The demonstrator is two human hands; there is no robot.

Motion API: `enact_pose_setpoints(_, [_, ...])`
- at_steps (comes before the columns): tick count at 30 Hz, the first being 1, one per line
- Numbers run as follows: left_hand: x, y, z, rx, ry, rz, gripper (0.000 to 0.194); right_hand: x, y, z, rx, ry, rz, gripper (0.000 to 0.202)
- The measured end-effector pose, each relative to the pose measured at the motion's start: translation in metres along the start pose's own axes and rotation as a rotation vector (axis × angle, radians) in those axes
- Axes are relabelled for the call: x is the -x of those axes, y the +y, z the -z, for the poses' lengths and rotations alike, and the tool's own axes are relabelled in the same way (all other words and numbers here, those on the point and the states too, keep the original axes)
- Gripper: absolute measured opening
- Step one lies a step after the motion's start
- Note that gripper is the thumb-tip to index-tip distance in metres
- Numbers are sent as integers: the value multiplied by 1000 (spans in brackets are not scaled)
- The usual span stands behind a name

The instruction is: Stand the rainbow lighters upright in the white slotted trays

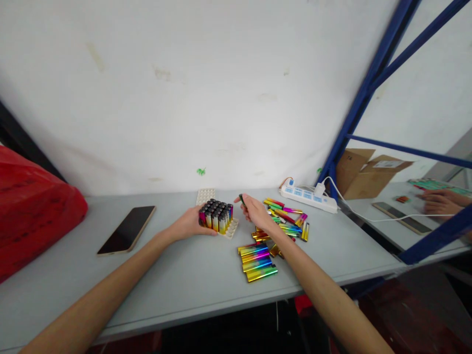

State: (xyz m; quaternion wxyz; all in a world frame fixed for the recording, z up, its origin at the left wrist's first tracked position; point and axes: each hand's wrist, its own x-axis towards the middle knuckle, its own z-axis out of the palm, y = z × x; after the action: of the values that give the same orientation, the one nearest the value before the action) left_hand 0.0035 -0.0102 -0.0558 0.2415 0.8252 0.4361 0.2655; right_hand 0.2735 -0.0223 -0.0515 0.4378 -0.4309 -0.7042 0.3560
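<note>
Where the grey bench (165, 280) begins at far left, a red bag (37, 211) bulges, its dark print too blurred to read. Next, a phone (127, 229), screen up and dark, lies slantwise. Then the left hand (191, 223), curled round the left side of a packed block of standing lighters (217, 215), thumb along the near side; grip closed on them. Black tops up, metallic bodies below, they stand in a pale tray (232, 229), cups showing at its right end. Behind, against the wall, a second pale tray (205, 195).

Just right of the block, the right hand (253, 209) hangs above bench level, thumb and fingers together on a dark-tipped piece (242, 199), mostly hidden. Under and beyond that forearm: loose lighters (287, 216), heaped crosswise; nearer the front edge, a side-by-side row of lighters (256, 263). Farther right, a white power strip (308, 198) by the wall, a blue frame (354, 110), an open cardboard box (365, 172), and another person's hands (444, 202).
</note>
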Motion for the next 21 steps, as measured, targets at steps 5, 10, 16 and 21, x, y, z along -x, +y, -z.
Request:
enact_pose_setpoints(5, [0,1,-1,17,-10,0,93,5,-10,9,158,-15,99,35])
enact_pose_setpoints(10, [0,2,0,3,-8,-15,91,9,-15,11,225,44,91,28])
enact_pose_setpoints(16, [-1,1,0,-14,5,-27,91,4,0,6,309,55,182,31])
enact_pose_setpoints(21, [-2,-2,-1,-58,-5,-48,88,2,4,8,302,17,168,33])
